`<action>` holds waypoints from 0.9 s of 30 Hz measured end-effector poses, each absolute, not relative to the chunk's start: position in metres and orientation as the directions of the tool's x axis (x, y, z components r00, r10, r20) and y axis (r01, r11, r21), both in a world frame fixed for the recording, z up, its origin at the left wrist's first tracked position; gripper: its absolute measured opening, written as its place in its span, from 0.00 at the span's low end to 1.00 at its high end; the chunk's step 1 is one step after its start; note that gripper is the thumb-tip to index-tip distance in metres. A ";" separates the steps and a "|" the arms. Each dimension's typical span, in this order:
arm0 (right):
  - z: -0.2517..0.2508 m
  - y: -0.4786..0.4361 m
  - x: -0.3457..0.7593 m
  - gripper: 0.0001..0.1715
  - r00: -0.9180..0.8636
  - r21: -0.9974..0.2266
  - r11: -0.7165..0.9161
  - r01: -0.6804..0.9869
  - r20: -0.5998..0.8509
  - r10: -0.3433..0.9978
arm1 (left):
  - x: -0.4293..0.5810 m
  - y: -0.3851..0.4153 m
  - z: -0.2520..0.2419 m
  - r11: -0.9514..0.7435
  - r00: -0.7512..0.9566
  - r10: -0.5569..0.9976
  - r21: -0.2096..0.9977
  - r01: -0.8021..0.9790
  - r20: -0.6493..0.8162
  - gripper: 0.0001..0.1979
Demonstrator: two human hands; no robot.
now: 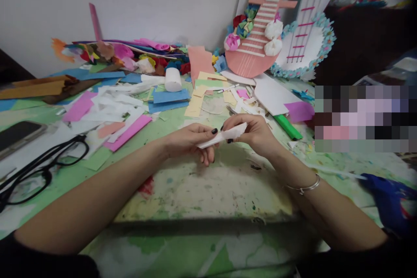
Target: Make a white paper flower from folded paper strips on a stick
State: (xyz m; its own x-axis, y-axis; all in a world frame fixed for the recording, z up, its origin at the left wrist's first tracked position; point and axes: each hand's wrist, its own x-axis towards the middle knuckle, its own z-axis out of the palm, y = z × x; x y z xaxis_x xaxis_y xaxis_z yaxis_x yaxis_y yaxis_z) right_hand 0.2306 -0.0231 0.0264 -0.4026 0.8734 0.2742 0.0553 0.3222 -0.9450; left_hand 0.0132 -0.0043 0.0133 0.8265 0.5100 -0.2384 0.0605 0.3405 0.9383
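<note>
A narrow folded strip of white paper (224, 135) is held in the air above the front of the paint-stained table (195, 195). My left hand (192, 139) pinches its left end, thumb on top and the other fingers curled below. At the strip's right part, my right hand (252, 132) grips it between thumb and fingers, with the fingertips close to my left thumb. Both hands are closed on the same strip.
Black glasses (48, 165) and a phone (21, 137) lie at the left. Coloured paper scraps (169, 97) and a white roll (173, 79) lie behind my hands. Paper-flower instruments (257, 43) lean at the back. A blue object (389, 200) sits at the right.
</note>
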 end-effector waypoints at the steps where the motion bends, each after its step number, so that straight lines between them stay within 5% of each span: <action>1: 0.027 -0.023 0.231 0.06 -0.419 -0.939 0.335 0.078 0.274 0.866 | 0.012 -0.004 0.013 0.356 0.850 0.460 0.930 0.089 -0.257 0.21; 5: 0.027 -0.025 0.230 0.04 -0.483 -0.923 0.369 0.111 0.275 0.832 | 0.012 -0.007 0.015 0.365 0.884 0.384 0.923 0.120 -0.267 0.23; 17: 0.023 -0.021 0.228 0.07 -0.449 -0.918 0.372 0.140 0.276 0.850 | 0.020 -0.011 0.022 -0.061 0.764 0.634 0.977 0.205 -0.120 0.16; 22: 0.024 -0.019 0.233 0.04 -0.368 -0.884 0.452 0.120 0.383 0.847 | 0.022 -0.012 0.024 -0.411 0.615 0.777 0.849 0.333 0.134 0.16; 27: 0.026 -0.022 0.235 0.05 -0.289 -0.726 0.627 0.282 0.559 0.777 | 0.021 -0.011 0.020 -0.577 0.509 0.795 0.671 0.466 0.330 0.17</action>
